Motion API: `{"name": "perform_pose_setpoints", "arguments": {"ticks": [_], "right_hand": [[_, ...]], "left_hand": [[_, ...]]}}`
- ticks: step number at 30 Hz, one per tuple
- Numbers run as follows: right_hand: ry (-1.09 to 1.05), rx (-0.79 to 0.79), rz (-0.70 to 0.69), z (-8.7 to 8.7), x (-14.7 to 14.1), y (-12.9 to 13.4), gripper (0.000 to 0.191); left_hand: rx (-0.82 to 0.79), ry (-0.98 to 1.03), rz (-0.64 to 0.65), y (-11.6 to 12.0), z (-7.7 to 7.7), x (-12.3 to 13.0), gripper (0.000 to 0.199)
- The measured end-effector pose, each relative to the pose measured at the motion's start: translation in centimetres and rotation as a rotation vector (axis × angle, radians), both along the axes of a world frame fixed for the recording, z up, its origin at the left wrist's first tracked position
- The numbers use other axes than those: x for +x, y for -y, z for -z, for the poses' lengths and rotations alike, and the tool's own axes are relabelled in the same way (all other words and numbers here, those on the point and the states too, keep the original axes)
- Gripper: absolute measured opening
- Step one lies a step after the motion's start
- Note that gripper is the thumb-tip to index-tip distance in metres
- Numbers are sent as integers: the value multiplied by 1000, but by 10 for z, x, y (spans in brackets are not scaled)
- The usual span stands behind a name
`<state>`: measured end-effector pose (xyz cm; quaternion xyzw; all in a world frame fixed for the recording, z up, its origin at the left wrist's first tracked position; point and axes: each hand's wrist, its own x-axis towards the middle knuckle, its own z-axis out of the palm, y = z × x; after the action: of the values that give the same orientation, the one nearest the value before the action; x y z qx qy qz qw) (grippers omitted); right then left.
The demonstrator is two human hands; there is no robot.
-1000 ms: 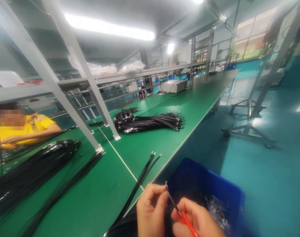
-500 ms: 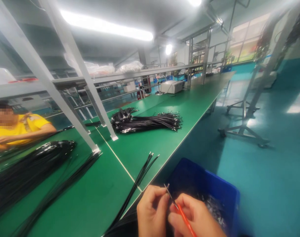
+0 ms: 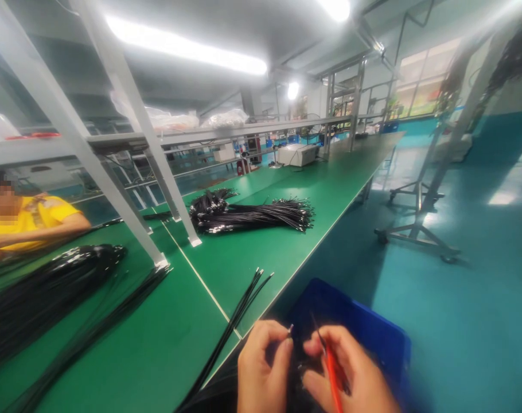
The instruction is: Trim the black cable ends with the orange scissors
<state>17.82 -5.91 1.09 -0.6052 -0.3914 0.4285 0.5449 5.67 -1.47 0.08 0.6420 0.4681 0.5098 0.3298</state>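
Low in the view, my left hand [image 3: 267,364] pinches a small silvery cable end [image 3: 291,330] between thumb and forefinger. Just right of it, my right hand [image 3: 349,367] is closed on a thin tool with red handles [image 3: 333,381]; its dark pointed tip stands apart from the cable end. Several black cables [image 3: 233,330] with metal tips lie beside my left hand, across the edge of the green table [image 3: 187,321]. Beyond and beneath the hands is a blue bin [image 3: 379,327].
A bundle of black cables [image 3: 256,218] lies farther along the table. More cables [image 3: 50,304] lie at the left, by a person in yellow [image 3: 50,218]. Metal shelf posts [image 3: 168,178] rise from the table. A wheeled stand [image 3: 416,229] is on the floor.
My right hand has moved the red-handled tool right, away from the cable end, and the tool is more upright. My left hand keeps its pinch. The view has shifted slightly.
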Motion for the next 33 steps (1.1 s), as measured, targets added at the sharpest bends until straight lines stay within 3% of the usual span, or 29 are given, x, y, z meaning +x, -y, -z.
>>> {"name": "perform_pose_setpoints", "arguments": {"ticks": [4,8,11,15,18,22,25,30,33], "right_hand": [[142,147,164,-5,-10,-12,25],[206,228,154,1,-16,-19,19],[102,236,113,3,-18,-19,14],[-58,241,172,-4,-23,-14,19],[-91,234,198,-7,-26,-13,20],[64,241,184,-2,-22,-16,14],[246,268,167,5,-19,-19,10],[290,258,145,3,-16,-13,4],[165,171,-11,-5,-6,-9,15]], "left_hand": [[-39,-17,-15,6,-3,4,13],[-24,-16,-8,11,-8,6,16],[-78,14,22,10,-10,2,16],[-208,4,106,6,-10,-6,13],[-215,5,85,6,-11,-6,13],[-127,2,-10,12,-13,2,14],[-108,-15,-7,14,-14,3,14],[-311,142,153,6,-12,-9,11],[-423,349,218,0,-12,-15,12]]}}
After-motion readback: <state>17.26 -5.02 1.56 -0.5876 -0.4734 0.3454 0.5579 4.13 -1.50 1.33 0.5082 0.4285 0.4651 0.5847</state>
